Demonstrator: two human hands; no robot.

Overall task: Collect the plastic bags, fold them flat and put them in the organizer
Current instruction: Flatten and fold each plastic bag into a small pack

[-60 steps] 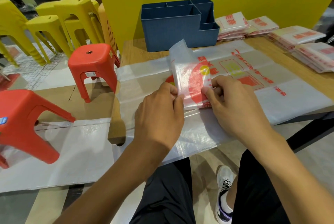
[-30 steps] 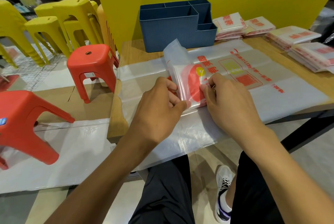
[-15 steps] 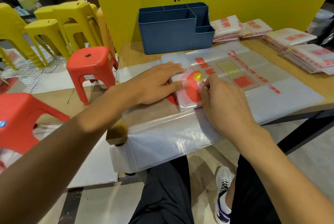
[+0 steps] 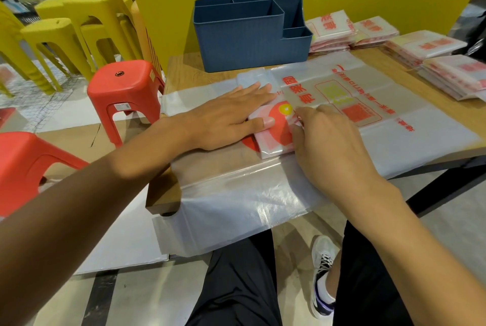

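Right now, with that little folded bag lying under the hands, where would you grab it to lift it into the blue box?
Probably pinch the folded bag at its near edge, coming from the person's side. It lies flat on a spread-out bag, the left hand presses its far part, and the right hand holds its right edge, so the near edge is free.

Even indoor light, fairly bright, no harsh glare. Soft sheen on clear plastic sheet [image 4: 236,199] at desk [image 4: 181,65] edge. Left forearm [image 4: 65,215] darker, in shade. Wide-angle bend at frame edges, yellow stools [image 4: 60,34] skewed. Slight softness overall, bg top-left dim.
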